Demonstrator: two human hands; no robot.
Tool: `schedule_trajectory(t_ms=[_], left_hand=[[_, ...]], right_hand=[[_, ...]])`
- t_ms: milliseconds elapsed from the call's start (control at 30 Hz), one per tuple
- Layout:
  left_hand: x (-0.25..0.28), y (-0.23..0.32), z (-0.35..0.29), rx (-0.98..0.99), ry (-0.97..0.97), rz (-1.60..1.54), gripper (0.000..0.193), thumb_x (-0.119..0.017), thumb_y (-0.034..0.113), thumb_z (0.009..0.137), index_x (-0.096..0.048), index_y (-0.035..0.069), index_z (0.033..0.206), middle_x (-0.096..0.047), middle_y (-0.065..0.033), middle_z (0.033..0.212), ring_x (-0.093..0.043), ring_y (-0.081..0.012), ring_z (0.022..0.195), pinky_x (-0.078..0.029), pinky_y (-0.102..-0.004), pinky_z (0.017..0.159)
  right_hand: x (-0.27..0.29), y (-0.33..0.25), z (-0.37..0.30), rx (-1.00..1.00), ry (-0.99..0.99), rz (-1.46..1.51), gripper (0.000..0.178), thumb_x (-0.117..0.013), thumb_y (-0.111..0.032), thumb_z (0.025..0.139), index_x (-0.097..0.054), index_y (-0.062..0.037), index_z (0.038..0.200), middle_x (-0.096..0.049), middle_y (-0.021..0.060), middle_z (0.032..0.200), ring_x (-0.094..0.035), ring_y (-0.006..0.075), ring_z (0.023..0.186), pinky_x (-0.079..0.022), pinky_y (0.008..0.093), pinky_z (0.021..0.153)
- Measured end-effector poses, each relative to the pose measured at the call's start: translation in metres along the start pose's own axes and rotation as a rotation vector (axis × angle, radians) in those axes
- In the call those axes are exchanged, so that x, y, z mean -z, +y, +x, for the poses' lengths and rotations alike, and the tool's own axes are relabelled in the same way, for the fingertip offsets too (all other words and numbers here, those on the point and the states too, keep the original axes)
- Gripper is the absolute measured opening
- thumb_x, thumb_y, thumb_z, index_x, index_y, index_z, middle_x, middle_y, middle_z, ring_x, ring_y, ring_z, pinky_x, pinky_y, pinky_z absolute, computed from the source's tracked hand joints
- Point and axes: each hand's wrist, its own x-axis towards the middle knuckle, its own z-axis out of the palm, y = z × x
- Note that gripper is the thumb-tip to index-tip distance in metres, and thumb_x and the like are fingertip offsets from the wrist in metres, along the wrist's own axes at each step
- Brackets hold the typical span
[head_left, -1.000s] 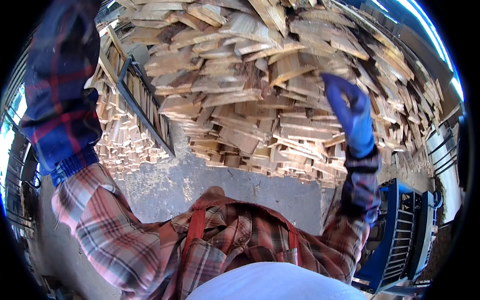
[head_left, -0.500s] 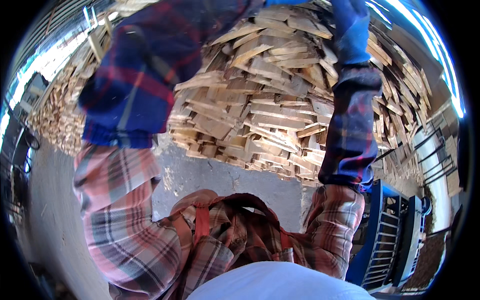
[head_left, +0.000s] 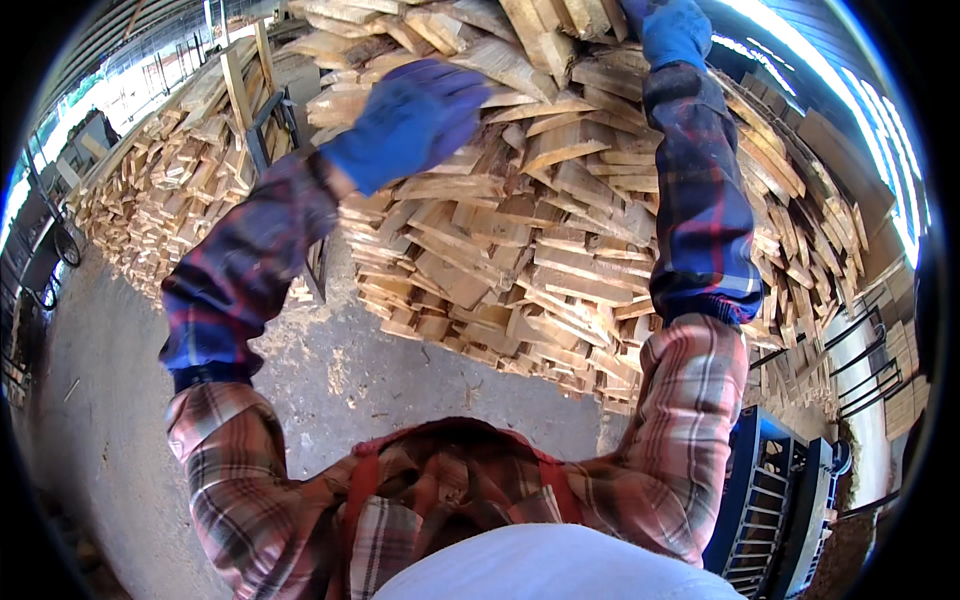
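Right in the middle, there's the wood pile (head_left: 560,250), a big heap of pale, rough-cut pieces layered at all angles, filling the upper centre and spreading to the right, ends jutting out along the front. Over its left part comes the left hand (head_left: 415,125), in a blue-and-purple glove, blurred, fingers stretched loosely out toward the right; the palm is hidden, and whether it touches the wood I can't tell. Up at the top edge of the view, the right hand (head_left: 677,35), gloved too, reaches to the far side of the heap; its fingers run into the border, so whether they grip a piece, I can't say.

Both forearms wear dark blue checked sleeve covers (head_left: 705,200) over a reddish plaid shirt (head_left: 245,480), with a red strap (head_left: 362,500) down the chest and a white brim (head_left: 545,565) poking in below.

Out left, a second wood pile (head_left: 180,180) sits behind a dark metal frame (head_left: 257,145). Grey floor (head_left: 380,400) runs in front, flecked with pale bits. Lower right, a blue metal rack (head_left: 765,500) with a row of bars stands near the right elbow.
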Motion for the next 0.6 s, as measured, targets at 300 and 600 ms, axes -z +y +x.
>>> schedule_trajectory(t_ms=[300,600], left_hand=[[0.017,-0.039,-0.084,0.143,-0.304,-0.167,0.044,-0.069,0.006,0.085,-0.059,0.003,0.127,-0.064,-0.0132,0.13,-0.062,-0.0316,0.116,-0.047,-0.0447,0.101],[0.007,-0.016,0.041,-0.048,0.137,-0.098,0.04,-0.069,0.021,0.091,-0.064,0.007,0.128,-0.068,-0.0146,0.122,-0.065,-0.0329,0.111,-0.052,-0.0429,0.095]], right_hand=[[0.042,-0.037,-0.015,-0.11,-0.138,-0.196,0.05,-0.068,-0.051,0.087,-0.068,-0.0086,0.113,-0.071,0.0178,0.096,-0.066,0.0396,0.093,-0.05,0.0483,0.083],[0.016,-0.056,0.022,-0.155,-0.087,0.264,0.058,-0.07,-0.05,0.085,-0.061,-0.0025,0.117,-0.069,0.0266,0.098,-0.067,0.0411,0.096,-0.051,0.0489,0.082]])
